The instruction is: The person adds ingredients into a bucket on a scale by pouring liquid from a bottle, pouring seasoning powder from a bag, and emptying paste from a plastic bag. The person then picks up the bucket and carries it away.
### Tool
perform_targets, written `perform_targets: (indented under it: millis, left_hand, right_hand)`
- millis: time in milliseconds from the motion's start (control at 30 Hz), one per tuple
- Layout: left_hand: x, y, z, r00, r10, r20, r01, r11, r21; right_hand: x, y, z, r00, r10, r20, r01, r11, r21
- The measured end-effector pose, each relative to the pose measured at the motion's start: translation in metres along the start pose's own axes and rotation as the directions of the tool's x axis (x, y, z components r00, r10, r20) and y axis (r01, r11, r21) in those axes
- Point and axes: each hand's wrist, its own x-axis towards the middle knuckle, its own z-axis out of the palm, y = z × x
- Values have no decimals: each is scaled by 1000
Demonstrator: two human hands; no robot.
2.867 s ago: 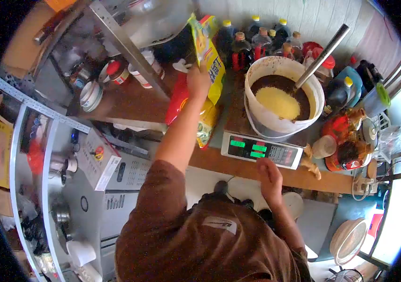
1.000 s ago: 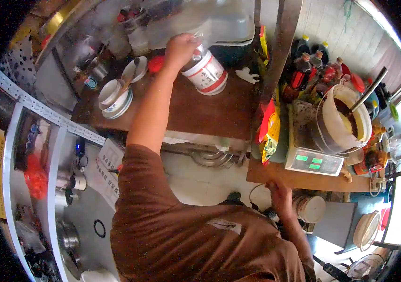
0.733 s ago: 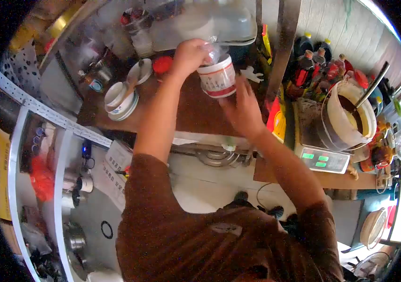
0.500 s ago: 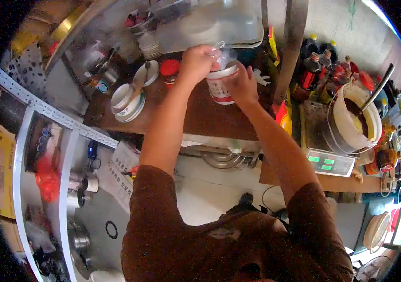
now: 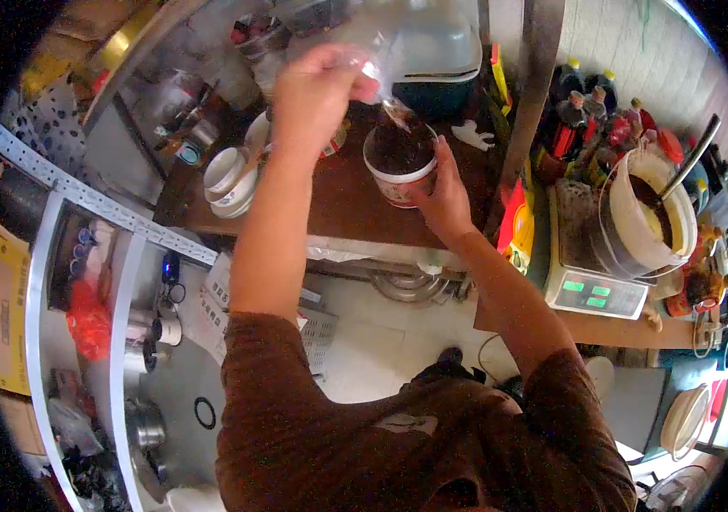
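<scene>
A white tub (image 5: 401, 183) with a red band stands tilted on the brown shelf (image 5: 338, 213), its top open and dark contents showing. My right hand (image 5: 445, 194) is wrapped round its right side. Above and to the left, my left hand (image 5: 323, 85) is pinched on a clear plastic bag (image 5: 381, 64), whose lower end hangs at the tub's mouth with dark residue on it. Left of the tub are stacked white bowls (image 5: 229, 175), and a jar (image 5: 336, 139) is partly hidden behind my left wrist. A white glove-like item (image 5: 472, 135) lies to the right.
On the right, a scale (image 5: 596, 291) with green digits carries a large white bucket (image 5: 628, 230) with a metal rod in it. Dark bottles (image 5: 562, 128) stand behind. A metal post (image 5: 532, 94) rises between shelf and scale. Metal racking (image 5: 116, 218) is at the left.
The yellow packet was let go, and the tub was taken hold of by both hands in turn. My left hand has lifted the plastic up and left, uncovering the dark contents.
</scene>
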Motion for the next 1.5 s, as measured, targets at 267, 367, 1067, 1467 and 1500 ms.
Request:
perform_targets:
  millis: [267,367,1067,1467,1500]
  left_hand:
    - [-38,59,-15,954,189,-234,-222,967,-124]
    - [-46,84,-20,917,223,-331,-271,957,-104]
    - [-255,189,227,957,113,266,-147,983,112]
    - [-375,102,393,556,456,695,-214,887,-410]
    - [-383,71,395,524,486,699,-352,871,-342]
  right_hand:
    - [1,-2,5,1000,-24,-6,24,1000,-15]
    - [5,4,7,1000,-29,4,29,999,-33]
    - [-179,-112,-331,992,-36,124,59,981,-184]
    - [-325,-27,-509,836,469,-285,-547,758,-356]
    - [-332,-31,-517,793,482,-372,-599,726,-337]
